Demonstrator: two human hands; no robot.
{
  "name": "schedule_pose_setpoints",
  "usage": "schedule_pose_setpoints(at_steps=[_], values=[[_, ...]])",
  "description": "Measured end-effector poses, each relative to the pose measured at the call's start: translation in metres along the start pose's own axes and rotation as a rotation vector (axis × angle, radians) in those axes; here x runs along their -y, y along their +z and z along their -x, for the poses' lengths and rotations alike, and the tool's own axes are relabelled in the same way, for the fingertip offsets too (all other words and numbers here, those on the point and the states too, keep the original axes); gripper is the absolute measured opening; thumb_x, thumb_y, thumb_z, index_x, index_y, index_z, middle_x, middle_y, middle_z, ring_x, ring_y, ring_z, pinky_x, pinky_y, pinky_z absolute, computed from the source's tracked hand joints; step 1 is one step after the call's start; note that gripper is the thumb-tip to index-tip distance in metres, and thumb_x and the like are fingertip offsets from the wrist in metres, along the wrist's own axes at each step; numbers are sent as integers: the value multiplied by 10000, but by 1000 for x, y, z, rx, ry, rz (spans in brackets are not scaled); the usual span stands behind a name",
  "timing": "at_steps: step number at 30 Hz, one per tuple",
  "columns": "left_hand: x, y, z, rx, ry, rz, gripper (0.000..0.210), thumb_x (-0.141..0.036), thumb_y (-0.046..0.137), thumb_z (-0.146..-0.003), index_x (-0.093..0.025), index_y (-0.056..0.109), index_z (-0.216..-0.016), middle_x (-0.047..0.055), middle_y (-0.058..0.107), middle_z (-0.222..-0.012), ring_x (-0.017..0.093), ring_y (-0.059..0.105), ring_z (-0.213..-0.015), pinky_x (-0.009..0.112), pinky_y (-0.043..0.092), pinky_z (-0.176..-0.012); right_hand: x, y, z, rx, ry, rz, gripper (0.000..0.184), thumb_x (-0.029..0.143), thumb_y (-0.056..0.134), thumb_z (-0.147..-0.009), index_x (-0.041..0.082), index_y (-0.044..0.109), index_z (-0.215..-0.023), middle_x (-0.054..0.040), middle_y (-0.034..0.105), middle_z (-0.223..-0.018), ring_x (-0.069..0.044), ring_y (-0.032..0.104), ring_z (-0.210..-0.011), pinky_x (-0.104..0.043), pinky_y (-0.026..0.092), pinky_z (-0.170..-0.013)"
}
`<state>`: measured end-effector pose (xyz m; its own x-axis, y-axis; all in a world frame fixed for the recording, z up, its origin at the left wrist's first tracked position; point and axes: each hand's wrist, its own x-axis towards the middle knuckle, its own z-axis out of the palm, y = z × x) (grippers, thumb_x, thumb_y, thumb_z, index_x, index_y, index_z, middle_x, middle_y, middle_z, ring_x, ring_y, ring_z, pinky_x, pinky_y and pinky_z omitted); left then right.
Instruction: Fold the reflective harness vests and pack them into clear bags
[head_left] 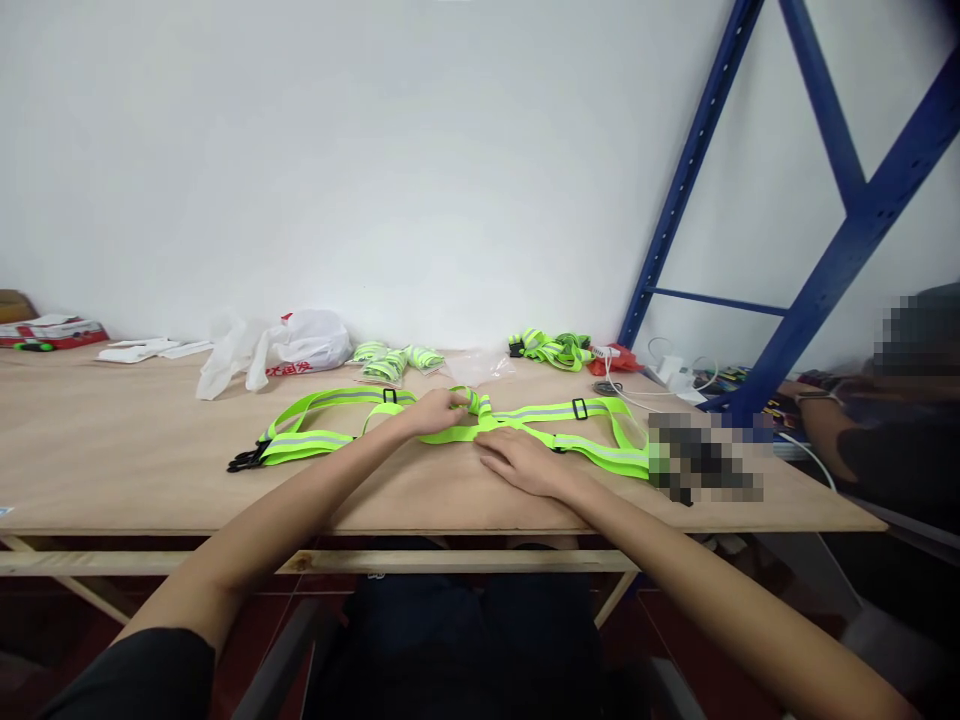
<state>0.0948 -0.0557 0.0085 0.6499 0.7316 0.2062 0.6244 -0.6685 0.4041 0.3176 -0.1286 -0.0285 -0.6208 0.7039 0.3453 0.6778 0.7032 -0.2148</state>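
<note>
A neon-yellow reflective strap vest [600, 452] with grey stripes lies spread on the wooden table in front of me. Black slide adjusters sit on its straps, and a black buckle [247, 458] lies at its left end. My left hand [439, 412] is at the vest's middle, its fingers closed on a raised loop of strap. Just right of it, my right hand [523, 462] rests low and flat on the tabletop, fingertips at the strap crossing. The vest's right end runs into a blurred patch.
Along the wall are folded vests in clear bags [386, 365], a white plastic bag [315, 340], a bundle of vests [551, 348] and a red bag [615, 358]. White cables [679, 375] lie beside a blue metal rack [667, 230]. Another person's arm [817, 415] is at far right.
</note>
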Motion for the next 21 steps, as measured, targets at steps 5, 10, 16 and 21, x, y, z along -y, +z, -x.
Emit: schedule_pose_setpoints(at_steps=[5,10,16,21], values=[[16,13,-3,-80,-66,-28,388,-214,484,-853,-174,617,-1215,56,724,-1048,236,658,-948,299,485,-837,22,-7,16,129,78,51,497,438,453,-1000,185,514,-1424,-136,604,-1367,-303,548,-1224,-438,400,-1044],[27,19,1,-161,-59,-102,353,-119,480,-823,-161,512,-1172,82,687,-1048,213,643,-906,302,486,-784,39,-11,17,157,140,163,527,459,466,-995,179,509,-1440,-172,596,-1275,-313,548,-1144,-431,415,-974],[27,28,13,-155,7,-166,77,-134,525,-809,-205,507,-833,43,622,-832,211,582,-781,311,446,-704,42,-12,12,142,181,159,484,403,504,-989,144,539,-1396,-166,598,-1220,-297,527,-1142,-392,396,-965],[19,36,29,-155,57,-207,65,-179,474,-896,-206,514,-852,70,613,-879,233,572,-853,338,453,-757,36,-12,14,115,185,173,289,257,439,-1007,145,685,-1111,-122,607,-1052,-245,552,-1014,-342,406,-888]])
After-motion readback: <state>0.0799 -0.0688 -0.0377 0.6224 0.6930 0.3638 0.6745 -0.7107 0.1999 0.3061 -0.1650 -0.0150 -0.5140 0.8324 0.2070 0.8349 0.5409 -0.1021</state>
